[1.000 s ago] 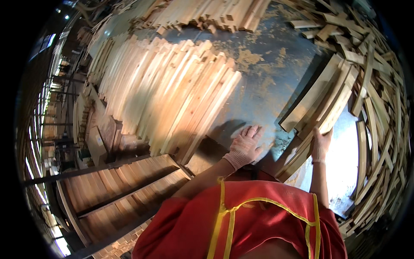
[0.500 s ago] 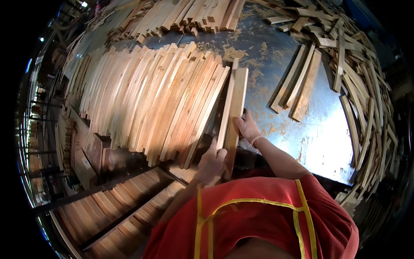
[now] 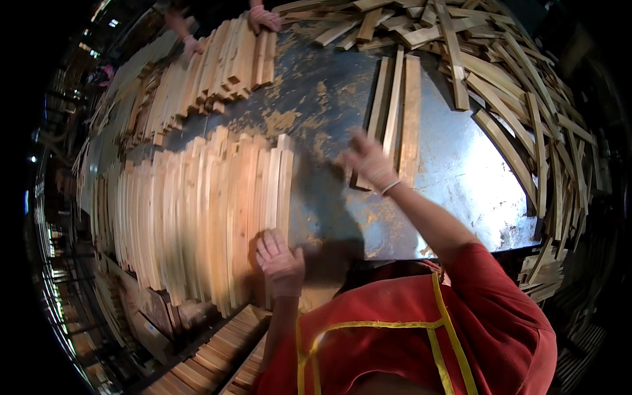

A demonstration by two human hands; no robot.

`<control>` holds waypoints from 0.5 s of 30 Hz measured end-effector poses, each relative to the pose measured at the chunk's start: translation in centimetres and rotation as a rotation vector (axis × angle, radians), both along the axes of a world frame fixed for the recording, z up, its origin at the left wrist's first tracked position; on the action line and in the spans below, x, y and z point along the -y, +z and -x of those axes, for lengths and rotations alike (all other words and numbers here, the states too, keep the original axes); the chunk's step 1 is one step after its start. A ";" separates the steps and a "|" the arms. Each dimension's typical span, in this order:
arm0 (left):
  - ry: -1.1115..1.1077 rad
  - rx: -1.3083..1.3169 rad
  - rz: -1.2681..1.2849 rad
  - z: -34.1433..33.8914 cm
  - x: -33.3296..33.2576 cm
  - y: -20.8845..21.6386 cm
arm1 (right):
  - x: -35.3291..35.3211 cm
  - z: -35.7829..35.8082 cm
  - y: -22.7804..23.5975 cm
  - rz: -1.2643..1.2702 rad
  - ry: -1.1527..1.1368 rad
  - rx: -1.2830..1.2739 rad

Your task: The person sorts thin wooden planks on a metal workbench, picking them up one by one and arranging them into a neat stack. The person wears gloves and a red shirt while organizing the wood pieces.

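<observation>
A long row of light wooden strips (image 3: 197,210) stands side by side on the left of the metal-topped table (image 3: 329,230). My left hand (image 3: 282,262) lies with fingers stretched against the near right end of that row. Over the table, my right hand (image 3: 370,161) is raised with fingers apart and somewhat blurred, holding nothing that I can see. Just beyond and beside it lie three loose wooden strips (image 3: 409,118), partly covered by the hand.
A tangled heap of wooden offcuts (image 3: 507,85) fills the far right. At the far left, another person's gloved hands (image 3: 264,18) touch a second row of strips (image 3: 224,62). Stacked boards (image 3: 210,359) sit below the table's near left edge.
Both strips that my hands held now stand against the row. My right hand has let go and moved toward the loose strips. Another person's hands have come into view.
</observation>
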State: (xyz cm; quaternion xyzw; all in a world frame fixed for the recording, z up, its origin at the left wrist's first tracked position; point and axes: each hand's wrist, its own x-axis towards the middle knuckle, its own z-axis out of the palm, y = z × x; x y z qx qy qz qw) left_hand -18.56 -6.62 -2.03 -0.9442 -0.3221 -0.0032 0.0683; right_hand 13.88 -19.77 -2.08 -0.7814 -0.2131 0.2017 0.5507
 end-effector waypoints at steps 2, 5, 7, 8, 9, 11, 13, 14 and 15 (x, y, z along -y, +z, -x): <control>-0.078 0.044 0.174 -6.0 2.1 1.5 | 4.6 -6.7 -0.6 0.259 -0.257 0.357; -0.090 0.122 0.538 -18.6 4.5 0.5 | 8.6 -12.0 -4.0 0.606 -0.377 0.452; -0.013 0.079 0.613 -25.5 6.3 -0.2 | 8.8 -10.8 -4.5 0.690 -0.290 0.397; 0.032 0.097 0.599 -27.4 7.0 -2.3 | 8.4 -9.8 -5.0 0.675 -0.221 0.451; 0.058 0.114 0.636 -29.0 7.9 -3.1 | 8.2 -9.1 -5.9 0.549 -0.231 0.403; 0.090 0.155 0.712 -31.1 9.9 -3.8 | 8.2 -7.3 -8.6 0.202 -0.322 0.358; 0.207 0.249 0.964 -30.2 10.6 -2.5 | 8.3 -6.0 -6.7 -0.151 -0.526 -0.233; 0.268 0.304 1.083 -29.3 10.8 -1.5 | 8.3 -5.6 -6.0 -0.380 -0.658 -0.549; 0.299 0.256 1.043 -28.1 10.8 -2.7 | 8.7 -5.0 -6.2 -0.350 -0.567 -0.640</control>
